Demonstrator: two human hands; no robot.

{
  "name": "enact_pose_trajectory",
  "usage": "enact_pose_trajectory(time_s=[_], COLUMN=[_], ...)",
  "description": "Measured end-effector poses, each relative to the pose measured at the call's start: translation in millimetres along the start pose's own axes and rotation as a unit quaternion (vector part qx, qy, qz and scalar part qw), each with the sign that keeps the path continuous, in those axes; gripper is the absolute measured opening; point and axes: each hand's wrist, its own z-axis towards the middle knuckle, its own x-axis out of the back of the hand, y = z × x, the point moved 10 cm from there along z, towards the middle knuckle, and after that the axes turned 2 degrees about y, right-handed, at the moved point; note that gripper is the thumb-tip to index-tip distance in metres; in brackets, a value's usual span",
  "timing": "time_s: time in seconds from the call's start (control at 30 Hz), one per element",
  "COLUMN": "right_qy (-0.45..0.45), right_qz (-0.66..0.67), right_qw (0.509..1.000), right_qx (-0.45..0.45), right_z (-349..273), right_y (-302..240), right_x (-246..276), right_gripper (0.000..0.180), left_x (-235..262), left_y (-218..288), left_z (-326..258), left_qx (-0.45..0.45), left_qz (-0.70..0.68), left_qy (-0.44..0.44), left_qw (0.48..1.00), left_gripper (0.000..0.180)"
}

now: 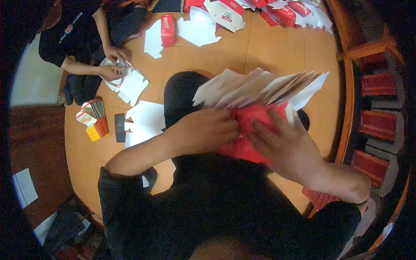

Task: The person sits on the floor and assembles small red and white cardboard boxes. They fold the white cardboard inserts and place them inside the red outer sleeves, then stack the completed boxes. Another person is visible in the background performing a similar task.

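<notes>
A fanned stack of flat red-and-white carton blanks [260, 93] rests on my lap, white flaps pointing away from me. My left hand [208, 130] grips the red near end of the stack with curled fingers. My right hand [281, 141] lies on the red face [253, 115] with fingers spread, pressing it down. My knees in dark trousers [182, 93] are beneath the stack.
Another person's hands [113, 63] at the upper left fold a white blank. Loose white blanks [145, 119], a black phone [120, 127], a small carton bundle [93, 119] and folded red boxes [167, 29] lie on the wooden floor [268, 47]. Stacks of red blanks [377, 125] sit along the right.
</notes>
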Motion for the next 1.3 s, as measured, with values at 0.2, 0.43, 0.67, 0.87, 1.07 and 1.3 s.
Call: enact_pose_trajectory(time_s=[0.2,0.43,0.67,0.87,1.07,1.3], right_qy=[0.009,-0.013,-0.057,-0.126,-0.158,-0.156], right_qz=[0.018,0.008,0.051,0.032,0.029,0.011], right_qw=[1.0,0.999,0.997,0.991,0.987,0.988], right_qx=[0.018,0.044,0.01,-0.018,-0.007,0.011], right_z=[-2.3,1.7,6.2,25.9,27.3,23.9], right_y=[-7.1,-13.0,-5.2,1.2,-4.5,-12.4], right_x=[-4.2,-1.0,-6.0,-19.0,-23.1,-21.1], right_gripper=[0.049,0.041,0.044,0.05,0.053,0.051], left_x=[-13.4,-10.5,3.1,-12.8,-9.1,6.3], left_y=[-4.4,-7.9,-5.6,-17.3,-22.4,-15.4], left_z=[4.7,7.9,7.7,2.6,2.3,1.1], left_qx=[0.023,-0.016,-0.034,0.005,0.026,-0.041], left_qz=[-0.004,-0.015,-0.038,-0.067,-0.09,-0.06], left_qy=[-0.078,-0.077,0.048,-0.071,-0.034,0.063], left_qw=[0.997,0.997,0.998,0.995,0.995,0.995], left_gripper=[0.033,0.029,0.021,0.029,0.022,0.025])
